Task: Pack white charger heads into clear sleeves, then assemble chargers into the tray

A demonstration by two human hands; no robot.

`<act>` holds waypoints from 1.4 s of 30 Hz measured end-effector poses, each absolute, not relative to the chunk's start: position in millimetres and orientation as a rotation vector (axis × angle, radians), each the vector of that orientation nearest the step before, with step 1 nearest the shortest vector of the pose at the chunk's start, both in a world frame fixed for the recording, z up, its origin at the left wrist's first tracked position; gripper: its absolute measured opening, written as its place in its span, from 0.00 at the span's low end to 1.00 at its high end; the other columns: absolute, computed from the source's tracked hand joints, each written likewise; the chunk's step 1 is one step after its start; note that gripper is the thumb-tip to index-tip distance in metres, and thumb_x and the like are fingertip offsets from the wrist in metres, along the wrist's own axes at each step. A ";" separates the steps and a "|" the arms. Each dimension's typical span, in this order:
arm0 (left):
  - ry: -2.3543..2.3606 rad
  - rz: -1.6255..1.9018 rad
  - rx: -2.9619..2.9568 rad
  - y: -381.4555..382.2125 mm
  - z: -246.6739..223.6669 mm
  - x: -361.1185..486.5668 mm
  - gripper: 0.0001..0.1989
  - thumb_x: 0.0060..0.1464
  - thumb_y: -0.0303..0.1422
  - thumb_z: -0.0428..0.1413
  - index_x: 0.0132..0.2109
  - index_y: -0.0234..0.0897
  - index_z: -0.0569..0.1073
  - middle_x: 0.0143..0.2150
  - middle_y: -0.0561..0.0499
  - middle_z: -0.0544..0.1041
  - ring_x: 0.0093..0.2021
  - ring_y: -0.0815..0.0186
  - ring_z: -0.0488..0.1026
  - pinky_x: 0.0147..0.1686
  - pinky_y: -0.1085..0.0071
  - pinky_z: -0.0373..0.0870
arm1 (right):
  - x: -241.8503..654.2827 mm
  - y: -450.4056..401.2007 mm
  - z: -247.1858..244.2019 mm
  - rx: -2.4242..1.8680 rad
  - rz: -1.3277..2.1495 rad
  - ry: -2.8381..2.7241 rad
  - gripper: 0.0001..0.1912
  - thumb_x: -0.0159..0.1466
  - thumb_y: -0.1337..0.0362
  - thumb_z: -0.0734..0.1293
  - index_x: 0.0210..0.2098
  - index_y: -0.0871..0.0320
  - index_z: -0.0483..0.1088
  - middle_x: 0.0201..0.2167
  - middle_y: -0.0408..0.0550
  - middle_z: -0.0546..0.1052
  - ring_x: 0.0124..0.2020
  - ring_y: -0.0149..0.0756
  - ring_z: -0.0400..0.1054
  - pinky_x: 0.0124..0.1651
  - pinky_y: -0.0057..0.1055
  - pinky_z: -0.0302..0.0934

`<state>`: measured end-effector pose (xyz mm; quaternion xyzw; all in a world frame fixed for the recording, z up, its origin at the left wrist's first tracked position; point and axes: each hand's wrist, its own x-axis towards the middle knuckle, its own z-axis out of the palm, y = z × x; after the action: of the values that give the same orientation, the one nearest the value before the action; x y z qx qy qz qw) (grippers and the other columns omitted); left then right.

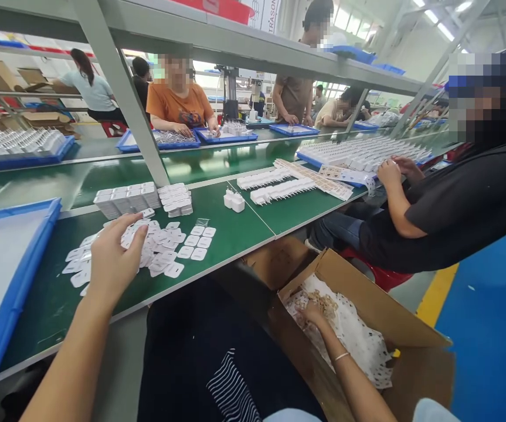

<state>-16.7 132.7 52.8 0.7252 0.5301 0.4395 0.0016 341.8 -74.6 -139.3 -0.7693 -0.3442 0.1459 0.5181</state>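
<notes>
My left hand (114, 252) is over a loose pile of small white rounded-square cards (158, 246) on the green bench. Its thumb and index finger are apart, and I see nothing held between them. Behind the pile rise stacks of the same white pieces (127, 199), with a shorter stack (176, 199) beside them. A small group of cards (197, 241) lies in rows to the right. Down in an open cardboard box (380, 299), my right hand (311, 313) reaches among white punched sheet scraps (358, 337) and tan bits (325, 302). Its fingers are mostly hidden there.
White plug-like pieces (234, 200) stand on the bench, with rows of pronged white parts (283, 190) and tan strips (318, 179) farther right. A blue-rimmed tray (28, 281) lies at left. A co-worker in black (459, 199) sits at right; a slanted post (121, 88) crosses the bench.
</notes>
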 end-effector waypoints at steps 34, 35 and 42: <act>1.180 0.516 1.988 -67.6 -171.6 6.2 0.13 0.65 0.33 0.50 0.44 0.36 0.79 0.41 0.46 0.79 0.42 0.63 0.77 0.46 0.65 0.74 | 244.9 125.7 -16.4 -1.411 0.041 -1.824 0.20 0.64 0.63 0.62 0.55 0.57 0.70 0.59 0.58 0.68 0.63 0.50 0.58 0.66 0.53 0.51; 1.164 0.525 1.986 -64.1 -168.8 5.4 0.11 0.64 0.33 0.51 0.42 0.37 0.78 0.38 0.48 0.79 0.38 0.65 0.77 0.41 0.68 0.75 | 242.5 126.5 -13.4 -1.383 0.073 -1.861 0.20 0.64 0.63 0.62 0.54 0.58 0.70 0.58 0.58 0.69 0.63 0.49 0.59 0.67 0.51 0.51; 1.170 0.798 2.039 -41.5 -101.9 5.1 0.13 0.63 0.36 0.53 0.51 0.38 0.75 0.47 0.45 0.76 0.46 0.63 0.75 0.49 0.64 0.73 | 217.5 93.3 3.7 -1.515 0.282 -2.457 0.34 0.69 0.47 0.58 0.68 0.58 0.57 0.70 0.60 0.56 0.70 0.55 0.47 0.68 0.57 0.42</act>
<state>5.1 -41.5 -101.9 0.7771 0.4461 0.3043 0.3234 217.5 93.3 3.7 -0.5186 -0.8410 0.0965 0.1205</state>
